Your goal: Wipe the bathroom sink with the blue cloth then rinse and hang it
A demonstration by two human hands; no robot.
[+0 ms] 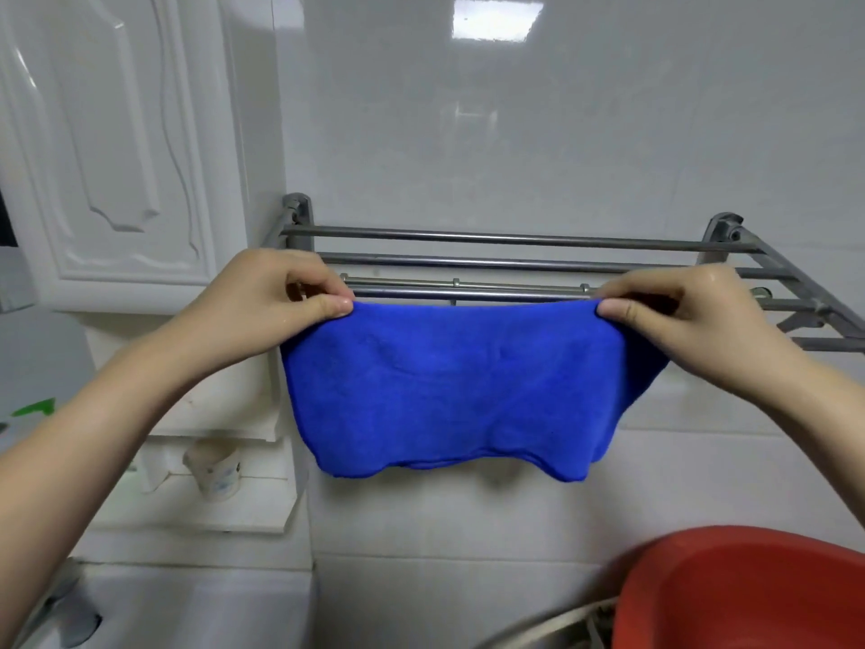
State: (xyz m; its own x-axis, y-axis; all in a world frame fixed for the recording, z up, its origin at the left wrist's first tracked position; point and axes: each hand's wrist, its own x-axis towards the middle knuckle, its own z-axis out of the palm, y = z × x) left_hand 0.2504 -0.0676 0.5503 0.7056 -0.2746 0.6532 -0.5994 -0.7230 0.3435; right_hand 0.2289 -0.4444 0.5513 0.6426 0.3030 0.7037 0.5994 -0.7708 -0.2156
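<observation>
**Blue Against White**

The cloth [449, 386] was a plain, vivid blue. The rack [515, 237] was dull silver-grey. The tiles [561, 133] were glossy white with pale grey seams, and the cabinet [117, 156] was white too. The basin [749, 597] was brick red. The cup [215, 470] was off-white with faint blue marks.

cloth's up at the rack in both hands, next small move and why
Probably settle the blue microfibre cloth onto the front bar of the grey metal wall rack, then loosen both pinches. The left hand and right hand hold its top corners level with that bar, and it hangs doubled.
</observation>
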